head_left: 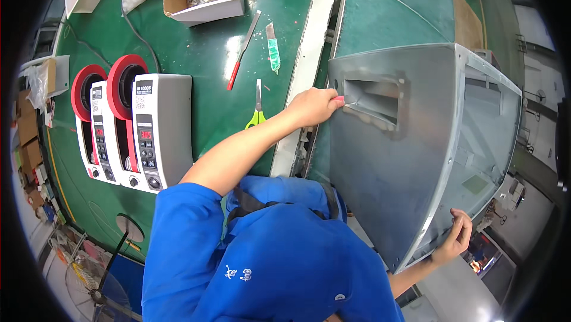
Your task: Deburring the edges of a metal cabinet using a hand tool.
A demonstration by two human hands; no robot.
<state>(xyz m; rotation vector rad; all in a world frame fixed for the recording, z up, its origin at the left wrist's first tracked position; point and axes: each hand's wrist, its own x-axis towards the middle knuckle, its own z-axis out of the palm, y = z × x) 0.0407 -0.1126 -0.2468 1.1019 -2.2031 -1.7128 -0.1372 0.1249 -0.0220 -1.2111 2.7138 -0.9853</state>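
Observation:
A large grey sheet-metal cabinet (389, 149) stands at the right, with a rectangular cutout in its top-facing panel and an open framed side. My left hand (315, 108) reaches across to the panel's left edge, beside the cutout. Its fingers pinch a short strip of red tape (339, 100), partly hidden by them. At the cabinet's near right corner, my right hand (454, 240) lies against the frame of the open side. Its fingers are loosely bent and slightly apart, with nothing seen in them.
Two tape dispensers (169, 131) with red rolls stand on the green table (208, 54) at left. Green-handled scissors (257, 113), a red-handled tool (241, 54) and a green-handled cutter (273, 48) lie nearby. Farther back sits a cardboard box (205, 15) of small metal parts.

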